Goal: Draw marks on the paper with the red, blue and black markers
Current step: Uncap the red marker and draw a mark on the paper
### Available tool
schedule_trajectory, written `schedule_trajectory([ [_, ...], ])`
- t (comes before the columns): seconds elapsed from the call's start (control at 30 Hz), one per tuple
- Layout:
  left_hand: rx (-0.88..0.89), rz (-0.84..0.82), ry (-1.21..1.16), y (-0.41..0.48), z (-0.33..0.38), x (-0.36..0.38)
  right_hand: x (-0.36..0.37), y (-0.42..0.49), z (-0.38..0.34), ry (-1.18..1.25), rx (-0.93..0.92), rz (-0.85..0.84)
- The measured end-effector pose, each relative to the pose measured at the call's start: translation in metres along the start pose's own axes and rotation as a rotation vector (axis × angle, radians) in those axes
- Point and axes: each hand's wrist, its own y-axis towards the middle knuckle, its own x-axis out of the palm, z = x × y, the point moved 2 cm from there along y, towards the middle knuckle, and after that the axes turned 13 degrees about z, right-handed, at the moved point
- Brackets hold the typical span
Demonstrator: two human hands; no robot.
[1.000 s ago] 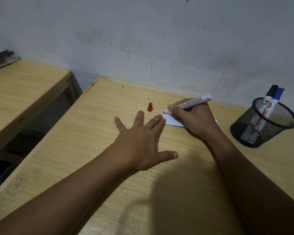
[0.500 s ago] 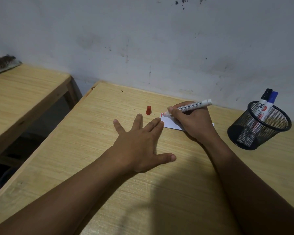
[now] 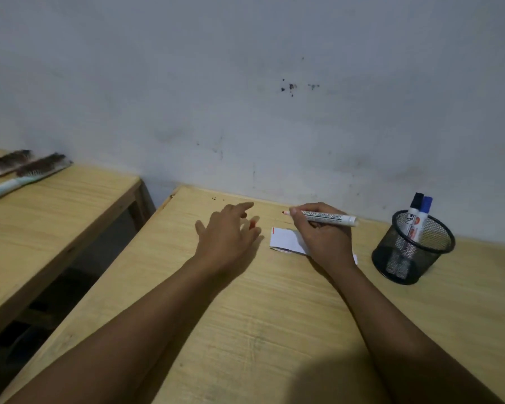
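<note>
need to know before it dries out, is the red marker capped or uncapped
Uncapped: the red marker in the right hand shows its bare tip; the red cap sits by the left hand.

Two bare forearms reached in from the bottom edge of the head view, and nothing was worn on either of them: no sleeve showed anywhere along their visible length (the upper arms lay outside the picture). The left hand (image 3: 226, 239) carried no ring, glove or band that could be made out, and its wrist was uncovered. The right hand (image 3: 322, 239) was likewise ungloved, its wrist free of any watch or strap. Both forearms were slender, with smooth outlines, and dim lighting left their lower halves in shadow.
</note>
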Motion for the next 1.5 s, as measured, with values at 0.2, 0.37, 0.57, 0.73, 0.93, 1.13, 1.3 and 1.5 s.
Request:
schedule_trajectory([
  [0.2,-0.054,-0.020,-0.002,0.011,0.008,-0.005,-0.021,-0.003,-0.037,0.048,0.001,-0.008],
  [0.37,-0.321,-0.022,-0.701,-0.002,0.061,-0.055,-0.055,-0.005,-0.072,0.196,0.107,0.013],
  [0.57,-0.436,-0.254,-1.005,-0.032,0.133,-0.118,-0.095,-0.012,-0.141,0.402,0.104,0.041],
  [0.73,-0.351,-0.278,-1.069,-0.058,0.174,-0.149,-0.135,-0.024,-0.187,0.425,0.009,0.038],
  [0.93,-0.265,-0.295,-1.155,-0.086,0.210,-0.170,-0.171,-0.039,-0.221,0.427,-0.061,0.043],
  [1.13,-0.092,-0.101,-1.223,-0.106,0.235,-0.179,-0.184,-0.050,-0.233,0.613,0.140,0.061],
  [1.3,0.119,0.122,-1.058,-0.101,0.248,-0.185,-0.191,-0.049,-0.217,0.557,0.325,0.305],
  [1.5,0.330,0.191,-0.797,-0.081,0.260,-0.157,-0.203,-0.040,-0.188,0.247,0.098,0.348],
])
